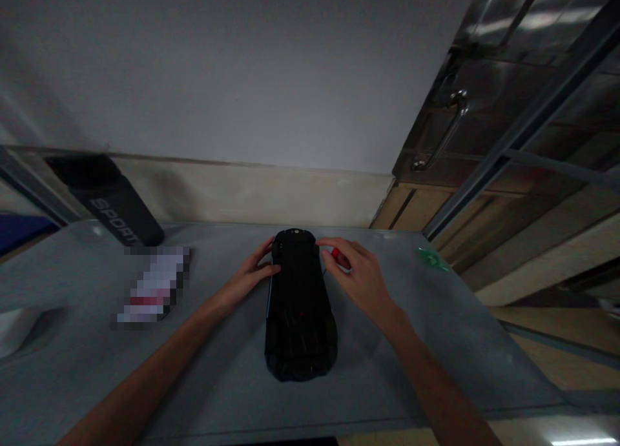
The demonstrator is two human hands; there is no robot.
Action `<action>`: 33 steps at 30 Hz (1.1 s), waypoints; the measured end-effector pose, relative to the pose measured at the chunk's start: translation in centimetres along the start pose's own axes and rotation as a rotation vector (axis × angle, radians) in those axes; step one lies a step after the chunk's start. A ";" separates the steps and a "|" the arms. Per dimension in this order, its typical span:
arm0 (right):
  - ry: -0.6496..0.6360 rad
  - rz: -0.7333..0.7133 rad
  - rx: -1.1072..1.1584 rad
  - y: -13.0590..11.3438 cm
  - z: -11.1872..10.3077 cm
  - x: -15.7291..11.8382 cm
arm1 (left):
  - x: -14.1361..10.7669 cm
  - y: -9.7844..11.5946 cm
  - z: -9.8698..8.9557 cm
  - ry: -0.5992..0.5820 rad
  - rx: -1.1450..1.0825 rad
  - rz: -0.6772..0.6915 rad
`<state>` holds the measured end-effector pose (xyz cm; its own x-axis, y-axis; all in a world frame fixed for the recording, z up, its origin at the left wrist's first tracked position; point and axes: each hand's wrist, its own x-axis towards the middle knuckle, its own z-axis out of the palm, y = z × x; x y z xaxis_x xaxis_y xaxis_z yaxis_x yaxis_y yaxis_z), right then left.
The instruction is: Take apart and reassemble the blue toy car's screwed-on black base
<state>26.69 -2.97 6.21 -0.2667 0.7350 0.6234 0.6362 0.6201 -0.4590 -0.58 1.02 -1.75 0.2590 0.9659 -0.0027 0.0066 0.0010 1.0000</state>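
Note:
A black toy car (299, 284) lies upside down on the grey table, its dark underside and wheels facing up. My left hand (252, 272) grips its left side near the far end, thumb resting on the edge of the underside. On the opposite side, my right hand (356, 275) has curled fingers around a small red object (341, 258), mostly hidden by the hand. The right index fingertip reaches the car's far right wheel. What the red object is cannot be made out. A tiny red spot shows on the underside.
A dark bottle marked SPORT (113, 201) stands at the back left, with a blurred-out flat item (155, 284) before it. A white object (17, 330) sits at the left edge. Green crumpled plastic (433, 259) lies right. A wall (252, 194) borders the grey table (217, 381).

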 end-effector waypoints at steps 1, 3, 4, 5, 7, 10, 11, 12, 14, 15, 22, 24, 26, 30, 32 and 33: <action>0.006 0.007 0.006 0.0 0.0 0.0 | 0.0 0.1 0.1 0.002 0.001 -0.002; 0.012 0.014 0.018 0.0 -0.1 0.0 | -0.1 0.4 0.2 0.003 -0.003 -0.013; 0.008 0.012 0.020 0.0 -0.1 0.0 | -0.2 0.5 0.3 0.002 -0.006 -0.017; 0.004 0.008 0.021 0.0 -0.1 0.0 | -0.2 0.6 0.3 -0.001 -0.008 -0.017; -0.006 -0.004 0.020 0.0 -0.1 0.0 | -0.3 0.6 0.3 -0.008 -0.011 -0.010; -0.018 0.003 0.006 -0.1 -0.1 0.0 | -0.2 0.4 0.1 -0.017 -0.014 -0.011; -0.021 0.011 0.000 -0.1 0.0 0.0 | -0.1 0.3 0.0 -0.020 -0.012 -0.014; -0.024 0.017 -0.004 0.0 0.0 0.0 | -0.1 0.2 0.0 -0.023 -0.011 -0.014; -0.026 0.018 -0.003 0.1 0.1 0.0 | 0.0 0.1 -0.1 -0.019 -0.010 -0.014; -0.028 0.014 0.001 0.1 0.1 0.0 | 0.0 0.1 0.0 -0.011 -0.009 -0.014; -0.052 -0.036 0.029 0.3 -0.2 0.0 | -0.2 0.3 0.1 -0.007 -0.006 -0.029; -0.044 -0.020 0.020 0.2 -0.2 0.0 | -0.2 0.3 0.1 -0.004 -0.006 -0.031; -0.039 0.002 0.016 0.2 -0.1 0.0 | -0.1 0.1 0.0 -0.008 -0.007 -0.030; -0.050 -0.009 0.032 0.1 -0.2 0.0 | 0.2 -0.4 -0.2 -0.015 0.003 -0.006; -0.056 -0.027 0.031 0.1 -0.2 0.0 | 0.3 -0.7 -0.3 -0.013 0.009 0.004; -0.058 -0.028 0.028 0.0 -0.3 0.0 | 0.4 -0.8 -0.3 -0.011 0.012 0.007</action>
<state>26.90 -3.01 6.36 -0.3259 0.7312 0.5993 0.6073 0.6477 -0.4600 -0.79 1.46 -2.53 0.2700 0.9628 0.0044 0.0161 -0.0091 0.9998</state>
